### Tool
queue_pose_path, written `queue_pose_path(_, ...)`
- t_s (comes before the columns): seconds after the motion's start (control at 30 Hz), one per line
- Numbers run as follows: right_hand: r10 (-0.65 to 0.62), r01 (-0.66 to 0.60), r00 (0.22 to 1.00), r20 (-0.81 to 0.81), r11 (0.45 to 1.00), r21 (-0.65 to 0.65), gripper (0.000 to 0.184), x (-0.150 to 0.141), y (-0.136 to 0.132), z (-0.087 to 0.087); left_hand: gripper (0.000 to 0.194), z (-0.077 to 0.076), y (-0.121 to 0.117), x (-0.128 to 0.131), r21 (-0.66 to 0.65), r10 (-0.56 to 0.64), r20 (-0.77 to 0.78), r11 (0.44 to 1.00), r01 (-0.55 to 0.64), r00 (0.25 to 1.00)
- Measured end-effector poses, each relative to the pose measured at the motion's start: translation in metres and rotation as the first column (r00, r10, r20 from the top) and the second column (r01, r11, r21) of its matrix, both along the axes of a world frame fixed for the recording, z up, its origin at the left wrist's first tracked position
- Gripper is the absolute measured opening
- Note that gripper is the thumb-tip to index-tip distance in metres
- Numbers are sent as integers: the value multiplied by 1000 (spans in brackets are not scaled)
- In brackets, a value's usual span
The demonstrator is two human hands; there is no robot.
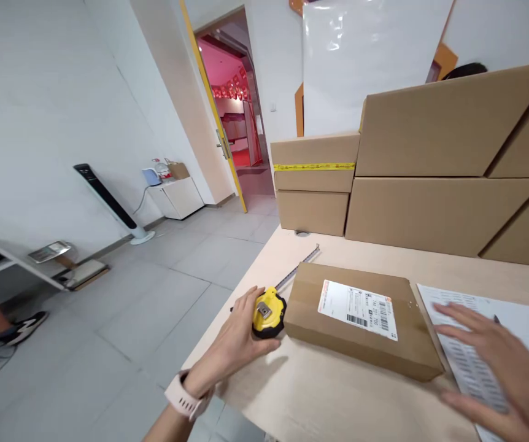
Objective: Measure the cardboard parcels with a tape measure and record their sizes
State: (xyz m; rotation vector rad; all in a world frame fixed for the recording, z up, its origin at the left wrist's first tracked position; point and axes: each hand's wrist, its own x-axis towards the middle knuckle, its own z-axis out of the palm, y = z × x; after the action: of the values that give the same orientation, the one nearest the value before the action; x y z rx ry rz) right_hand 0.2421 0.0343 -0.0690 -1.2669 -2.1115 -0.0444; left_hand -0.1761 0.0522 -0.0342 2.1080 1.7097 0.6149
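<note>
A yellow and black tape measure (268, 313) rests at the table's left edge, with my left hand (241, 328) curled around its left side. Its blade (296, 268) is pulled out a short way along the far left side of a flat brown cardboard box (305, 291). On top of that box is a white shipping label (358, 309) with print and barcodes. My right hand (499, 356), slightly blurred, is spread with fingers apart just right of the box, above printed paper sheets (458, 325). A dark pen tip (496, 319) shows beside its fingers.
Stacked brown cartons (430, 135) line the back of the wooden table (338, 393), one banded with yellow tape (315, 166). Left of the table, the tiled floor holds a tower fan (108, 196), a platform scale (84, 273) and a low white cabinet (179, 196). A person's shoe (25, 328) shows far left.
</note>
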Motion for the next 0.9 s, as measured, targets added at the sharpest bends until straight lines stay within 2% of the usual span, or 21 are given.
queue_pose_path(0.07,116,-119,979,168,993,12,80,-34,1,8,93,-8,6,-1,-61,-58,26,996,59,998)
queue_pose_path(0.13,161,-170,954,255,985,16,82,-54,6,8,88,-12,12,3,-72,-69,36,995,71,997)
queue_pose_path(0.27,138,-154,942,307,988,28,67,-58,18,-4,68,-17,22,7,-1,49,71,999,-49,996)
queue_pose_path(0.33,139,-153,941,309,988,23,62,-53,23,-8,65,-18,24,2,-29,151,228,989,-148,962)
queue_pose_path(0.4,165,-170,939,301,985,-9,62,-49,26,-9,64,-14,22,-4,-124,245,483,970,-211,841)
queue_pose_path(0.5,228,-200,946,230,970,-139,60,-44,28,-1,59,1,11,-14,-247,289,810,957,-150,510)
queue_pose_path(0.57,255,-222,963,87,934,-281,56,-42,30,9,51,15,1,-18,-311,310,906,949,-44,288)
queue_pose_path(0.6,219,-216,975,-31,912,-348,52,-41,31,14,48,23,-3,-19,-338,328,920,941,11,213)
queue_pose_path(0.63,134,-194,976,-173,896,-400,46,-40,33,19,45,30,-6,-19,-362,346,922,930,67,177)
queue_pose_path(0.67,12,-159,946,-323,887,-433,42,-38,35,24,46,37,-7,-19,-375,353,920,919,121,170)
queue_pose_path(0.7,-114,-122,877,-467,887,-445,40,-36,38,27,47,43,-6,-17,-384,353,918,906,177,183)
queue_pose_path(0.77,-267,-77,680,-683,900,-429,44,-31,45,31,49,51,2,-12,-386,322,916,872,302,240)
queue_pose_path(0.83,-270,-124,560,-783,908,-401,48,-28,52,32,49,54,18,-6,-379,262,914,821,427,309)
queue_pose_path(0.9,-252,-191,535,-806,894,-407,50,-27,56,32,50,53,37,0,-371,187,909,773,515,373)
